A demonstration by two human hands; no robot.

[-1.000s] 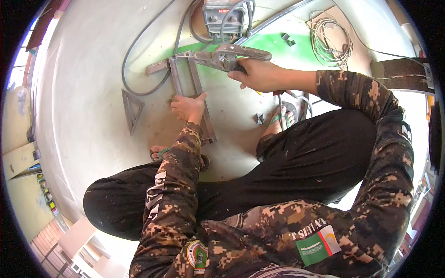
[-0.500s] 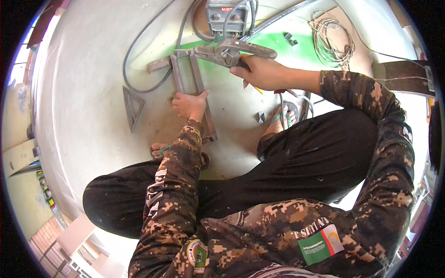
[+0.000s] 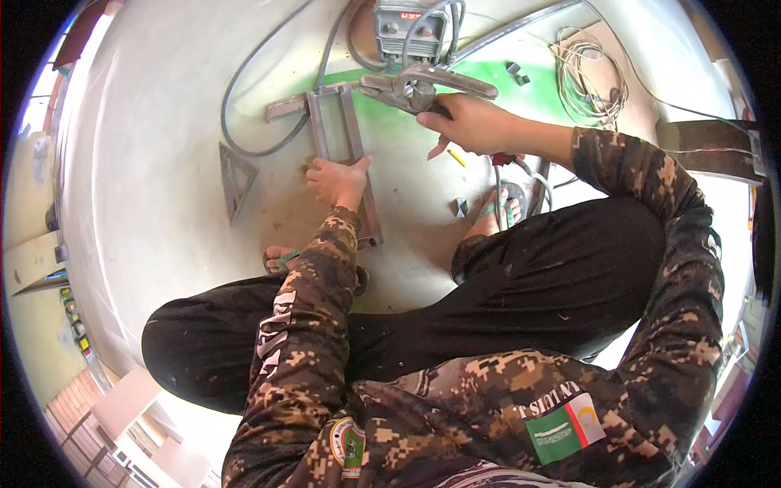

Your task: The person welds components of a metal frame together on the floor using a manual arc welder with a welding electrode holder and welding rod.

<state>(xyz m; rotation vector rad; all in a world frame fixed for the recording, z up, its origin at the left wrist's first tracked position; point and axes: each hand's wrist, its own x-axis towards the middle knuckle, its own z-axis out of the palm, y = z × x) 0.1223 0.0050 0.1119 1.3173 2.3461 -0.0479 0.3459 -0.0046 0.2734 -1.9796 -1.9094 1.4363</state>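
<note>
Right hand grips the electrode holder, just beyond the left hand, which lies open, pinning the steel frame. Lining up a weld, it seems — next needs a steady tip.

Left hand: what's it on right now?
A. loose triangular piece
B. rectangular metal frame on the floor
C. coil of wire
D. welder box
B: the left hand lies on the metal frame on the floor, apart from the triangular piece, while the right hand grips the electrode holder.
</note>
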